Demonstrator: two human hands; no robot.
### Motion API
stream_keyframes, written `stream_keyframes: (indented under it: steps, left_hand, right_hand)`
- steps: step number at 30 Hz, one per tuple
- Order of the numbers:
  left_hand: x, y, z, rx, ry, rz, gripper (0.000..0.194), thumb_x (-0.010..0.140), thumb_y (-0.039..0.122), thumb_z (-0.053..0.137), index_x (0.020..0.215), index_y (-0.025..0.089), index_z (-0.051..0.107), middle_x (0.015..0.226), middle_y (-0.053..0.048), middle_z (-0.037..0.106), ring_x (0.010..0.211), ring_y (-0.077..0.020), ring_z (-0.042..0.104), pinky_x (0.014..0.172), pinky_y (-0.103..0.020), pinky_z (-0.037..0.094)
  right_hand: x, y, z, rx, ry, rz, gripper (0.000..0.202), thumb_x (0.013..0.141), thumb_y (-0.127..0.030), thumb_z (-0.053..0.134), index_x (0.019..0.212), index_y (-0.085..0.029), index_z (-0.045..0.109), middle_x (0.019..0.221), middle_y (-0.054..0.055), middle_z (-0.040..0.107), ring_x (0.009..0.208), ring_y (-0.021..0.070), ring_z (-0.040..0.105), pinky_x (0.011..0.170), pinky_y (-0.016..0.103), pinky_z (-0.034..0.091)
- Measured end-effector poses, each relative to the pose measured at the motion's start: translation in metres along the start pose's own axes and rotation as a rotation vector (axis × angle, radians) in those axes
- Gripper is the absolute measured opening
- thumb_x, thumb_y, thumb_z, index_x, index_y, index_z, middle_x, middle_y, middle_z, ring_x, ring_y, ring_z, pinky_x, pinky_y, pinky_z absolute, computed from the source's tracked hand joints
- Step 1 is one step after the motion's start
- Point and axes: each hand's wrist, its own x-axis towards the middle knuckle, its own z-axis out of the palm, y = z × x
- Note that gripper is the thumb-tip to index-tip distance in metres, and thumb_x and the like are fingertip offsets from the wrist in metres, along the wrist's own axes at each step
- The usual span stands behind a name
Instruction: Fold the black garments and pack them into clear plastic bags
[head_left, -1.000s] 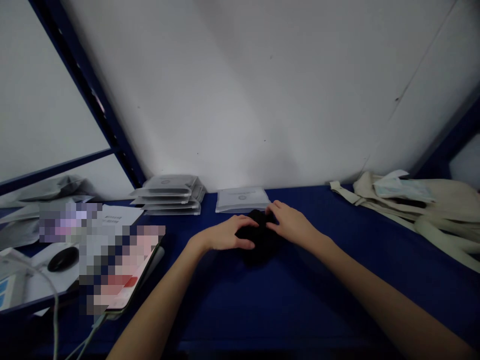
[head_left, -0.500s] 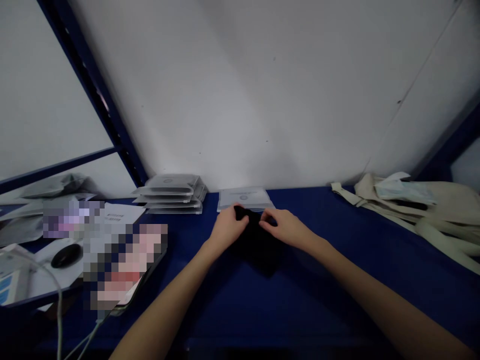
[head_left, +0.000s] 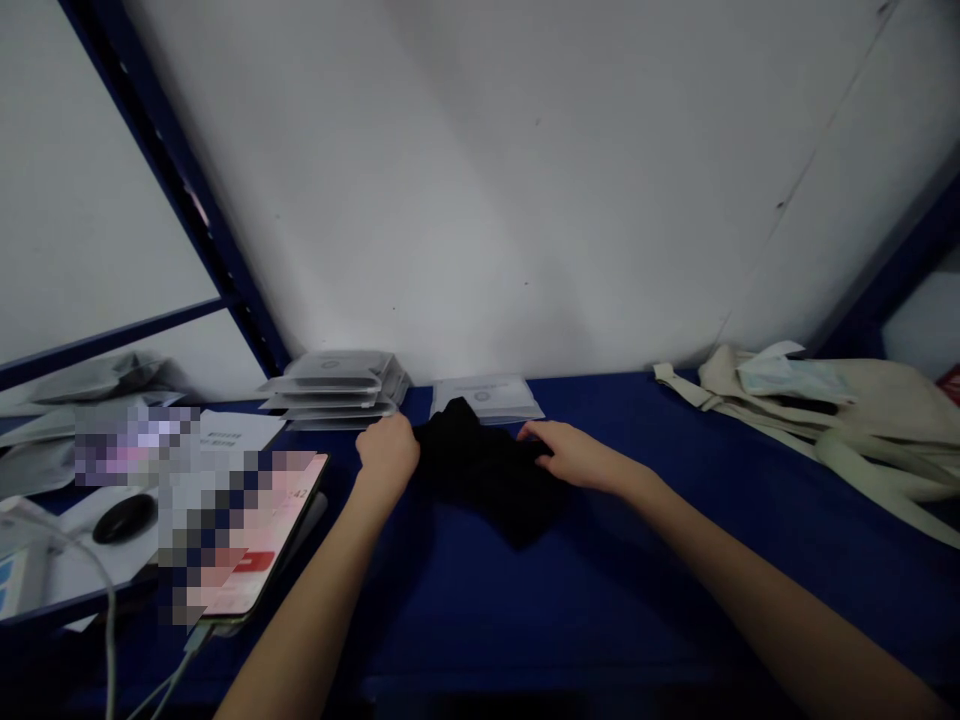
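Observation:
A black cloth (head_left: 495, 470) lies on the blue table (head_left: 600, 600), spread sideways between my two hands. My left hand (head_left: 388, 452) is closed on the cloth's left end, with the fingers wrapped down and partly hidden. At the cloth's upper right edge is my right hand (head_left: 566, 452), its fingers bent round the fabric and pressed on it. Just behind the cloth lies a flat frosted zip bag (head_left: 502, 398) with a printed mark.
Frosted bags (head_left: 337, 375) are stacked at the back left. A phone (head_left: 259, 540) with a cable, papers (head_left: 240, 432) and a black mouse (head_left: 124, 518) are at the left. Beige cloth bags (head_left: 885, 405) lie at the right, against the wall.
My left hand has moved left, drawing the cloth's left part out with it, so the cloth is wider. My right hand has stayed about where it was.

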Motion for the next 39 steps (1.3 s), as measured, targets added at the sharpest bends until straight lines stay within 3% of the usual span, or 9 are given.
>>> stream_keyframes:
  steps: [3,6,9,11,15,21,26,30,39]
  left_hand:
    - [0.002,0.0,0.003,0.063,0.088,0.063,0.031,0.076,0.004,0.039,0.099,0.007,0.06,0.103,-0.022,0.061,0.103,-0.0332,0.056,0.079,-0.041,0.045]
    - [0.006,0.006,0.007,-0.036,0.184,0.364,0.037,0.078,0.006,0.039,0.111,0.01,0.056,0.115,-0.017,0.057,0.111,-0.0284,0.051,0.09,-0.041,0.041]
    - [0.006,0.015,0.017,-0.294,0.066,0.665,0.039,0.083,0.018,0.042,0.121,0.015,0.05,0.123,-0.012,0.055,0.113,-0.022,0.051,0.096,-0.033,0.039]
    - [0.005,0.021,0.026,-0.424,-0.012,0.709,0.042,0.085,0.03,0.045,0.125,0.015,0.047,0.126,-0.012,0.054,0.115,-0.0226,0.05,0.097,-0.033,0.039]
    - [0.005,0.029,0.041,-0.542,-0.087,0.61,0.052,0.083,0.037,0.05,0.128,0.012,0.043,0.131,-0.016,0.049,0.123,-0.0256,0.044,0.101,-0.037,0.035]
    - [0.011,0.033,0.052,-0.556,-0.118,0.454,0.063,0.069,0.016,0.062,0.129,0.008,0.042,0.132,-0.019,0.046,0.123,-0.0275,0.043,0.102,-0.036,0.033]
    - [0.009,0.033,0.05,-0.599,-0.095,0.399,0.056,0.065,-0.001,0.047,0.119,0.008,0.052,0.124,-0.017,0.055,0.116,-0.0247,0.05,0.097,-0.033,0.038]
    - [0.014,0.027,0.043,-0.68,-0.09,0.239,0.033,0.066,0.006,0.047,0.095,0.013,0.061,0.103,-0.012,0.064,0.098,-0.0244,0.059,0.085,-0.033,0.044]
    - [0.014,0.025,0.019,-1.537,-0.2,0.164,0.008,0.059,0.012,0.048,0.065,0.017,0.051,0.056,0.004,0.049,0.052,-0.0091,0.045,0.052,-0.02,0.037]
  right_hand:
    - [0.001,0.004,-0.01,-0.005,0.072,-0.031,0.024,0.066,-0.004,0.042,0.076,-0.019,0.057,0.086,0.006,0.063,0.081,0.02,0.056,0.071,0.03,0.042]
    - [0.002,0.011,-0.024,0.144,0.134,-0.028,0.028,0.059,-0.003,0.037,0.073,-0.02,0.056,0.084,0.004,0.063,0.079,0.0181,0.056,0.07,0.028,0.041]
    - [0.003,0.021,-0.035,0.33,0.138,-0.035,0.028,0.056,-0.006,0.037,0.071,-0.02,0.057,0.086,0.003,0.065,0.082,0.018,0.057,0.075,0.03,0.04]
    - [0.004,0.025,-0.038,0.427,0.15,-0.028,0.024,0.057,-0.009,0.038,0.069,-0.019,0.057,0.084,0.002,0.065,0.082,0.0179,0.057,0.077,0.031,0.04]
    - [0.006,0.026,-0.034,0.542,0.19,-0.011,0.012,0.062,-0.017,0.043,0.067,-0.02,0.054,0.076,0.001,0.063,0.076,0.017,0.055,0.075,0.032,0.04]
    - [0.006,0.016,-0.029,0.827,0.19,-0.007,0.009,0.061,-0.021,0.051,0.063,-0.021,0.042,0.076,0.0,0.061,0.074,0.0164,0.055,0.075,0.033,0.042]
    - [-0.001,0.023,-0.039,1.059,0.274,-0.046,0.016,0.062,-0.021,0.053,0.063,-0.022,0.037,0.079,0.0,0.058,0.087,0.0203,0.058,0.083,0.036,0.042]
    - [-0.006,0.04,-0.052,1.037,0.398,-0.021,0.021,0.061,-0.022,0.05,0.056,-0.022,0.03,0.063,-0.001,0.046,0.083,0.0211,0.056,0.08,0.035,0.043]
    - [-0.008,0.065,-0.062,0.766,0.395,0.235,0.004,0.051,-0.018,0.045,0.053,-0.021,0.046,0.061,0.002,0.054,0.064,0.0176,0.053,0.064,0.03,0.04]
